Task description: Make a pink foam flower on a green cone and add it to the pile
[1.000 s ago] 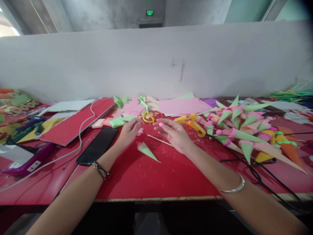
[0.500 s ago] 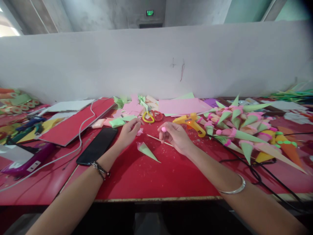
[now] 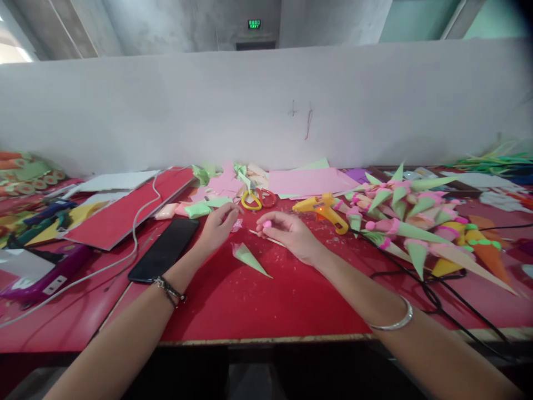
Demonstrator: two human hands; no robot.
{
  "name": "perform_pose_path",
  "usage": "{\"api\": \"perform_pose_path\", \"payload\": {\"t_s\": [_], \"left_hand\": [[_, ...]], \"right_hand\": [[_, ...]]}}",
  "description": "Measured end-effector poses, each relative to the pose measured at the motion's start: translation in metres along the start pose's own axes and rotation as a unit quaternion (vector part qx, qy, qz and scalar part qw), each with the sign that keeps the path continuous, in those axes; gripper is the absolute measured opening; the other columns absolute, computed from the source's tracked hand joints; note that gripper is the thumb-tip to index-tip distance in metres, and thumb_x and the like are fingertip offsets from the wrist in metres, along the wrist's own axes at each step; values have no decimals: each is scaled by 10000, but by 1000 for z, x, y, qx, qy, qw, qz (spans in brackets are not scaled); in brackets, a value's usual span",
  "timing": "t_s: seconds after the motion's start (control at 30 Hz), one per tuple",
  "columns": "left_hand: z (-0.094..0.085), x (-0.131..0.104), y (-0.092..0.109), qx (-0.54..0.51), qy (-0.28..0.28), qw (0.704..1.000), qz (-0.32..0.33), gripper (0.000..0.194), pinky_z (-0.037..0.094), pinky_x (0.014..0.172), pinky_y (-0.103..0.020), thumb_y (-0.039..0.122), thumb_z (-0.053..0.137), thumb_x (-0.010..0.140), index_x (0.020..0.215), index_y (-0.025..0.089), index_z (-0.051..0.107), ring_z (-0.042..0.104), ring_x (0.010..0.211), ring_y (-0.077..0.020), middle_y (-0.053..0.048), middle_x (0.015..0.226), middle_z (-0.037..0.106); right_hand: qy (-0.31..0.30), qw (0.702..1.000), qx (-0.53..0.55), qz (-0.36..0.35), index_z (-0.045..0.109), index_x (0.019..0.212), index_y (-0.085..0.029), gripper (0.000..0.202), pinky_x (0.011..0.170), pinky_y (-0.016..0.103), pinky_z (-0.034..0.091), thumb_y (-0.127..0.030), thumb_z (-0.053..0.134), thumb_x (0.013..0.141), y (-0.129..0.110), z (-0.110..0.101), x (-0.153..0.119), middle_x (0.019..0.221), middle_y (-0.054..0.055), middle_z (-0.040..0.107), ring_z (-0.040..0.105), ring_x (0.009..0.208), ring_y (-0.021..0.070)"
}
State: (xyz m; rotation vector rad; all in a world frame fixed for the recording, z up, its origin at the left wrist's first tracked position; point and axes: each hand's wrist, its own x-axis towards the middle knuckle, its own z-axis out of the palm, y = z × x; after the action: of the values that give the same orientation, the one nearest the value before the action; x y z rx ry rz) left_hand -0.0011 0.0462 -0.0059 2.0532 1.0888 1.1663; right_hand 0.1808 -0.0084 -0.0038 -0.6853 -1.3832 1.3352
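My right hand point(image 3: 290, 234) pinches a pink ball point(image 3: 267, 224); my left hand point(image 3: 217, 226) curls, hold unclear. The cone point(image 3: 251, 260) points near-right, mouth nearer the left.

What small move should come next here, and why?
Probably bring the left hand to the pale-green-and-pink paper cone: it lies unheld on the red tabletop, while the right hand holds a small round pink ball. One similar piled cone seems to end in such a ball.
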Motion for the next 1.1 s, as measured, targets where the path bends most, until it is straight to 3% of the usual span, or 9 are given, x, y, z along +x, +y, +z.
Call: {"api": "perform_pose_path", "payload": {"t_s": [0.17,0.27,0.37,0.53,0.73,0.83,0.9,1.0,1.1], "left_hand": [[0,0,0,1,0,1000,-3,189,270,471,-198,286,375,814,784,158,509,319,459,-76,64,509,343],[0,0,0,8,-2,1000,-1,184,273,472,-198,278,374,814,780,157,508,322,464,-74,62,518,352],[0,0,0,14,-1,1000,1,181,279,476,-198,268,372,815,777,156,509,335,473,-73,59,532,366],[0,0,0,25,0,1000,5,181,302,499,-197,262,372,813,770,155,511,365,494,-75,53,556,397],[-1,0,0,40,-2,999,13,186,327,525,-195,264,361,814,786,159,512,400,543,-85,40,602,443],[-1,1,-1,44,1,999,12,189,331,532,-195,265,358,814,785,158,512,409,557,-87,36,616,456],[-1,1,-1,44,-1,999,11,190,334,535,-195,267,358,814,789,160,513,415,564,-88,35,622,462],[-1,1,-1,46,-1,999,10,186,337,539,-196,268,361,811,787,162,513,421,572,-92,33,623,466],[-1,1,-1,48,-2,999,9,187,339,545,-197,269,362,812,788,164,515,424,577,-94,33,619,463]], "right_hand": [[-35,998,-12,50,598,681,-153,303,435,201,419,-381,452,819,0,0,0,503,-24,558,510,422,68],[-14,999,-44,7,620,760,-168,113,550,180,450,-268,566,761,0,1,-1,617,-32,588,545,547,53],[-12,999,-33,-3,610,881,-190,137,690,210,466,-230,573,755,0,2,-1,778,-13,624,589,704,69],[-11,999,-32,24,539,657,-176,196,464,191,404,-321,517,788,-1,1,0,496,-54,539,487,432,56],[-3,999,-38,11,599,834,-187,160,663,239,466,-322,543,769,-1,1,-1,742,-1,629,594,673,90],[-34,998,-37,47,595,724,-168,311,512,245,453,-408,425,822,-2,1,-2,554,-8,590,550,480,93],[-23,996,-80,31,591,671,-169,266,483,227,429,-379,485,796,-2,1,-2,519,-27,557,505,449,79],[8,992,-125,-11,629,788,-199,97,636,222,450,-268,584,737,-2,1,-2,745,-13,621,558,647,81],[-7,997,-80,10,620,898,-208,170,685,240,461,-280,521,781,-1,-1,-1,796,1,634,588,719,92]]}}
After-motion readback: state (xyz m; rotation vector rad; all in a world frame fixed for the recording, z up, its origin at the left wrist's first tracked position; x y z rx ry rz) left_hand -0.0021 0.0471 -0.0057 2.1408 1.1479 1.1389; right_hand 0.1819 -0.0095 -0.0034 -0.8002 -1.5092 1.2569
